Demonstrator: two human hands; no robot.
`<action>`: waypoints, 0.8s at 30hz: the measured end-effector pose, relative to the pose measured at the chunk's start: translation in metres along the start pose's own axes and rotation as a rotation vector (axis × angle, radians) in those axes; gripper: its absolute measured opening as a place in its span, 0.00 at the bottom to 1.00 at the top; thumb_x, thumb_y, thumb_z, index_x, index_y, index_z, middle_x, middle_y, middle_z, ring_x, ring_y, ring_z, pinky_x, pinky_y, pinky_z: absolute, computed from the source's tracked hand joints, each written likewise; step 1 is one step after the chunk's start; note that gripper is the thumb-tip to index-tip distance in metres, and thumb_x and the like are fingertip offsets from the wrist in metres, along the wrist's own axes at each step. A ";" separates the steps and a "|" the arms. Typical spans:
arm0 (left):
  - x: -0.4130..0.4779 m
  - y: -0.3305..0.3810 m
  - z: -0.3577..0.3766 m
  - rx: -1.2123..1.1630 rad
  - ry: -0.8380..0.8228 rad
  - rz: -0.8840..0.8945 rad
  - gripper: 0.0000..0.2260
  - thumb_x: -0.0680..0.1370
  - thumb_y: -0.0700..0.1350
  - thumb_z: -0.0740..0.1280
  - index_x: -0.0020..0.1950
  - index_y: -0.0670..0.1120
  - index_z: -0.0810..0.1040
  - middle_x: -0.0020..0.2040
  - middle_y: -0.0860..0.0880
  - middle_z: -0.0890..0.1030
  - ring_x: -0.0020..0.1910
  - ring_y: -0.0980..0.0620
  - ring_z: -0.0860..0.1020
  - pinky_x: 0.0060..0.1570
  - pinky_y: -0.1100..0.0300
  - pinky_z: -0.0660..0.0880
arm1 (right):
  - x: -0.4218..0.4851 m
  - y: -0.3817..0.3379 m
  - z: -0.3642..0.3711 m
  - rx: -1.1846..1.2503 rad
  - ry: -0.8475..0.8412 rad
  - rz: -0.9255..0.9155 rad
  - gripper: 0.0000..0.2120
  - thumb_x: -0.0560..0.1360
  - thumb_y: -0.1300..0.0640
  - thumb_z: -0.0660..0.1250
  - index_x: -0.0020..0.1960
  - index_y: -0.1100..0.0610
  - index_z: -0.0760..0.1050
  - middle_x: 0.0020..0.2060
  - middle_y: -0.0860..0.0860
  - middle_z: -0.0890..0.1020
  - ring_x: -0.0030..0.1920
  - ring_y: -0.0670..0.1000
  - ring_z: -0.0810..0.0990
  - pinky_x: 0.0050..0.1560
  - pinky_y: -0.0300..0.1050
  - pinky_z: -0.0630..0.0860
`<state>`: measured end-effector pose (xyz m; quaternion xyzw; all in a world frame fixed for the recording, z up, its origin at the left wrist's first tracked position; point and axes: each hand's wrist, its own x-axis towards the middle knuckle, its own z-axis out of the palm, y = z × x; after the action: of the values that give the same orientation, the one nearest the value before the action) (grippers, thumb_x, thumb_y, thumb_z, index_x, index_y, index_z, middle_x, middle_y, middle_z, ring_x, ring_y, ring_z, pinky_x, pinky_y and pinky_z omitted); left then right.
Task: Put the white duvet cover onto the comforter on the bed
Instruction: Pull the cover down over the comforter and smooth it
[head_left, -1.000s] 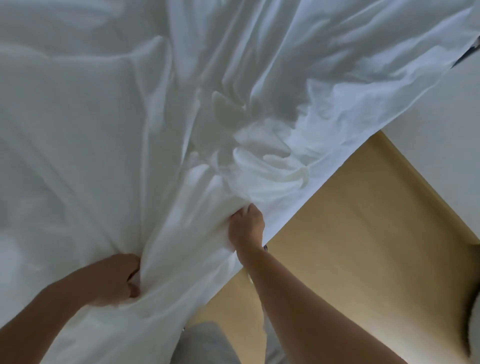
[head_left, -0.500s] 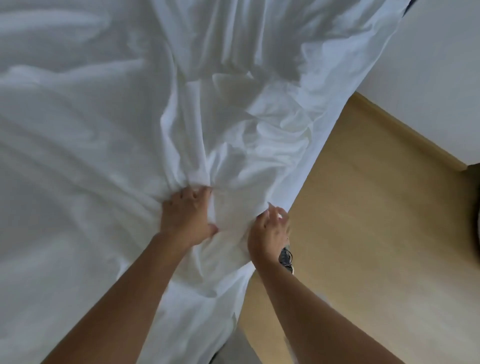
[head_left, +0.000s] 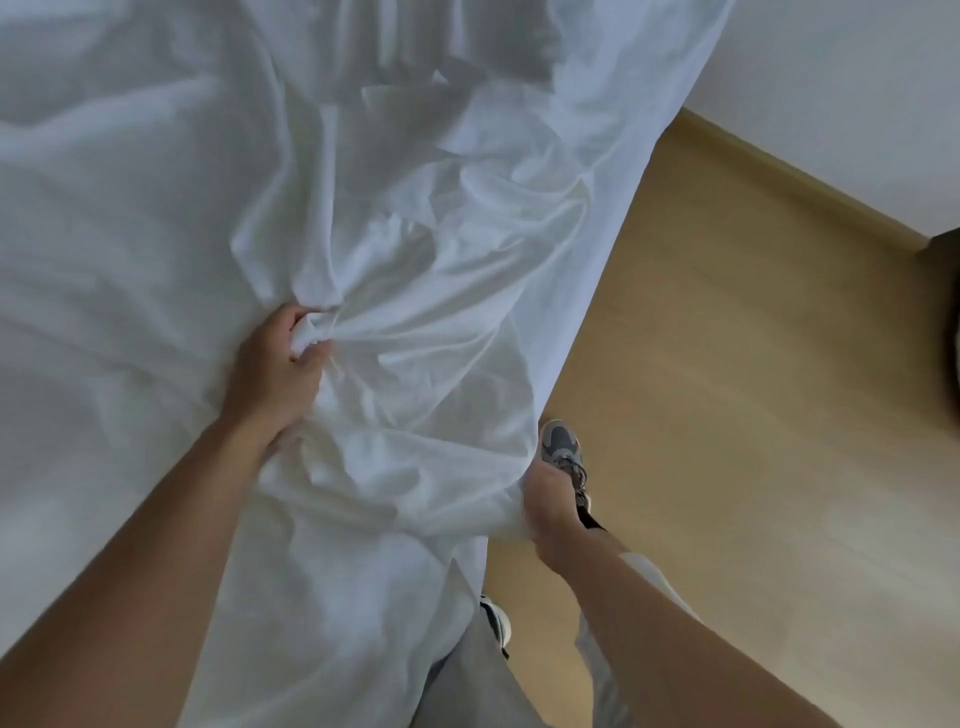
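Head view: white duvet cover (head_left: 156, 260) lies rumpled across the bed, its edge hanging over the wooden floor (head_left: 753, 389). Left hand (head_left: 275, 371): fingers (head_left: 311, 358) curled tight, clutching a bunched fold. Right hand (head_left: 548, 506): fingers closed on the hanging edge, beside a grey sneaker (head_left: 561, 449).

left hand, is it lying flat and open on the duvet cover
No, the left hand is closed around a bunched fold of the white duvet cover, with creases radiating out from the grip.
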<state>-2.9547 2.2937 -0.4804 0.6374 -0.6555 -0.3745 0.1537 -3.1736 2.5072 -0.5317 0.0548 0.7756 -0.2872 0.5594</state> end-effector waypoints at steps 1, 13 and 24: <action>0.002 0.002 -0.002 0.022 0.050 0.006 0.12 0.77 0.42 0.68 0.61 0.52 0.78 0.51 0.47 0.83 0.44 0.45 0.80 0.47 0.54 0.74 | 0.000 0.023 -0.004 -0.186 0.053 -0.090 0.24 0.82 0.43 0.60 0.33 0.56 0.71 0.29 0.51 0.69 0.32 0.52 0.68 0.32 0.41 0.63; -0.116 0.006 -0.008 0.307 0.301 0.106 0.27 0.76 0.55 0.70 0.71 0.42 0.70 0.66 0.38 0.72 0.65 0.37 0.70 0.63 0.43 0.66 | -0.041 0.085 0.007 -0.061 -0.045 -0.018 0.23 0.77 0.39 0.66 0.36 0.57 0.71 0.30 0.48 0.78 0.32 0.50 0.75 0.32 0.43 0.72; -0.333 -0.116 0.016 -0.856 0.680 -1.173 0.26 0.68 0.49 0.82 0.62 0.42 0.79 0.58 0.45 0.80 0.43 0.48 0.80 0.40 0.55 0.79 | -0.024 0.090 -0.016 0.415 -0.312 0.138 0.35 0.66 0.24 0.64 0.58 0.52 0.79 0.34 0.48 0.78 0.26 0.47 0.73 0.23 0.40 0.68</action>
<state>-2.8348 2.6258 -0.4792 0.8430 0.0698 -0.3987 0.3543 -3.1418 2.5958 -0.5411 0.1760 0.5991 -0.4062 0.6672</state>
